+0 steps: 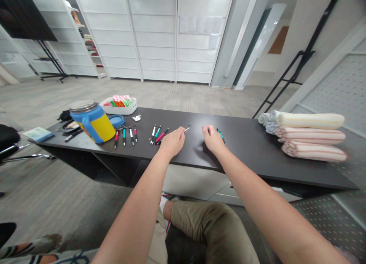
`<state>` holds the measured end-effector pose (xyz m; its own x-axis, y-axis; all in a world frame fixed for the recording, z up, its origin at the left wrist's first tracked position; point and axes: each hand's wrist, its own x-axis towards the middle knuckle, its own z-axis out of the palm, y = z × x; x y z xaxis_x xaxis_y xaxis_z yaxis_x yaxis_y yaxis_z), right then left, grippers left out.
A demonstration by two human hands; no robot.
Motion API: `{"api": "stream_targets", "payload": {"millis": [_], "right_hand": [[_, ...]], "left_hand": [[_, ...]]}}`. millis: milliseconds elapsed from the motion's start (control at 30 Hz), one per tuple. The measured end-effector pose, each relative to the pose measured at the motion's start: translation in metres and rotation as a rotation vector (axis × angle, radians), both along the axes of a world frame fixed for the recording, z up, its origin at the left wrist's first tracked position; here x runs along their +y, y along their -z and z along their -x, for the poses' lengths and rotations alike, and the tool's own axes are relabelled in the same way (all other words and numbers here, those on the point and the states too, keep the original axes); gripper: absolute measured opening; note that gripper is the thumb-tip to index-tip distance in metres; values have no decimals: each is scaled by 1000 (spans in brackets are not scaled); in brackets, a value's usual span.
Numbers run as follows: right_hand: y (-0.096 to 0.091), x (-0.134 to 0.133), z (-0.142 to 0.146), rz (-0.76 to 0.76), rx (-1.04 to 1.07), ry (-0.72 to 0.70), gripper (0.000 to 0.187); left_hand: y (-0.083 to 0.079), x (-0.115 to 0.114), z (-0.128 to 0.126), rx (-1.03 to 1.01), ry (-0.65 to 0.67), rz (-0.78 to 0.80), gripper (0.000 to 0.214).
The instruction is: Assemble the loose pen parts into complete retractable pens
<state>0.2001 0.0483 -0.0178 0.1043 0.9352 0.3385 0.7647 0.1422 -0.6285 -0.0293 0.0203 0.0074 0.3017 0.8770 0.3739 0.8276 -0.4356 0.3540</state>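
Note:
My left hand (172, 142) rests on the dark table (246, 149), fingers closed on a thin white pen part (186, 130) that sticks out to the right. My right hand (212, 138) lies a little to the right, fingers curled beside a teal pen (220, 134); whether it grips the pen is unclear. A tiny dark piece (189, 125) lies between the hands. Just left of my left hand lies a small group of pens (157, 135), white, teal and red. Farther left, several more pens (125, 135) lie side by side.
A large blue and yellow jug (92, 122) stands at the table's left. Behind it sit a white tray of colourful packets (119, 103) and a blue lid (116, 120). Rolled towels (307, 135) are stacked at the right end. White shelving lines the far wall.

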Motion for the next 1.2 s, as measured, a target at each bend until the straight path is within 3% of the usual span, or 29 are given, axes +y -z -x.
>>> {"api": "stream_targets", "payload": {"millis": [133, 267, 467, 633, 767, 967, 1200], "right_hand": [[-1, 16, 10, 65, -201, -60, 48], [-4, 44, 25, 96, -408, -84, 40], [-7, 89, 34, 95, -355, -90, 30], [-4, 104, 31, 99, -277, -123, 22], [-2, 92, 27, 75, -201, -237, 23], [2, 47, 14, 50, -44, -411, 34], [2, 15, 6, -22, 46, -400, 31]], "left_hand": [[-1, 1, 1, -67, -50, 24, 27], [1, 1, -2, -39, -66, 16, 27], [5, 2, -1, -17, -122, -4, 25], [10, 8, -1, 23, -169, -43, 27], [14, 13, -5, 144, -198, -41, 34], [14, 12, -9, 250, -162, -24, 37], [10, 9, -8, 285, -86, -37, 36]]}}
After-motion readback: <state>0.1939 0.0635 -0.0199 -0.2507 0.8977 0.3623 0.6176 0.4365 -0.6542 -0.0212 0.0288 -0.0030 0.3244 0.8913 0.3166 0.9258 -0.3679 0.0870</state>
